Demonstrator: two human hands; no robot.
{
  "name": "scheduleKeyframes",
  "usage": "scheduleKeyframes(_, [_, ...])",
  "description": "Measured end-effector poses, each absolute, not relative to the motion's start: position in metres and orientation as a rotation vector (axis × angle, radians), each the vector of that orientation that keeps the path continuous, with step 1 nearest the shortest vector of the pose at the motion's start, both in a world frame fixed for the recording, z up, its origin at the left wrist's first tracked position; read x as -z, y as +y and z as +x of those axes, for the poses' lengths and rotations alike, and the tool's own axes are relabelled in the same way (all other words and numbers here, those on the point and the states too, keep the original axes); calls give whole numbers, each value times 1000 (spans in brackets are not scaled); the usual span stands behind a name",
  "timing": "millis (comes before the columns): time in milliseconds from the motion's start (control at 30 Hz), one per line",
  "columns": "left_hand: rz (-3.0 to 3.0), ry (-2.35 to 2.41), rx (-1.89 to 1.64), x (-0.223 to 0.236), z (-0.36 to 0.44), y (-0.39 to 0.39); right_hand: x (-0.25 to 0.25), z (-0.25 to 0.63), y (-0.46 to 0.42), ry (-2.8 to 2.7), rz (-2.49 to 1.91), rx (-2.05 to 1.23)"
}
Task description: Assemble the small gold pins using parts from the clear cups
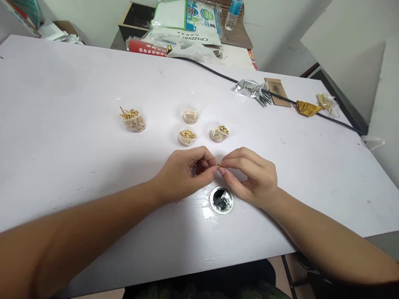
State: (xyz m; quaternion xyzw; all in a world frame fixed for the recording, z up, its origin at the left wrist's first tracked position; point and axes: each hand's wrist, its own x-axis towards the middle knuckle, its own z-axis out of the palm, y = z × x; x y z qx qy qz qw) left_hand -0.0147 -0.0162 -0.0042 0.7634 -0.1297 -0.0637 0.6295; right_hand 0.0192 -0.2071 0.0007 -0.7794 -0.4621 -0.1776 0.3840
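A tiny gold-coloured metal pin (218,166) is pinched between the fingertips of both hands. My left hand (190,170) grips its left end with thumb and forefinger, the other fingers curled. From the other side, my right hand (252,174) closes its thumb and fingertips on the right end. Just beyond the hands stand small clear cups of gold metal pieces: a near cup (187,138), a right cup (219,134) and a far cup (190,116). Farther left is a larger cup (134,121) with longer gold pins sticking out.
Below the hands, a round hole with a metal rim (212,201) is set in the white table (77,145), tape around it. A black cable (215,74) crosses the back right, past silver foil (249,87) and gold foil (307,108). A water bottle (233,15) stands behind.
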Motion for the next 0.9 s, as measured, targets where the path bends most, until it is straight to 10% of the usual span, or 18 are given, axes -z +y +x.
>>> scheduleKeyframes(900, [1810,-334,78,3,-15,-16,-3,26,-213,-1312,-2111,411])
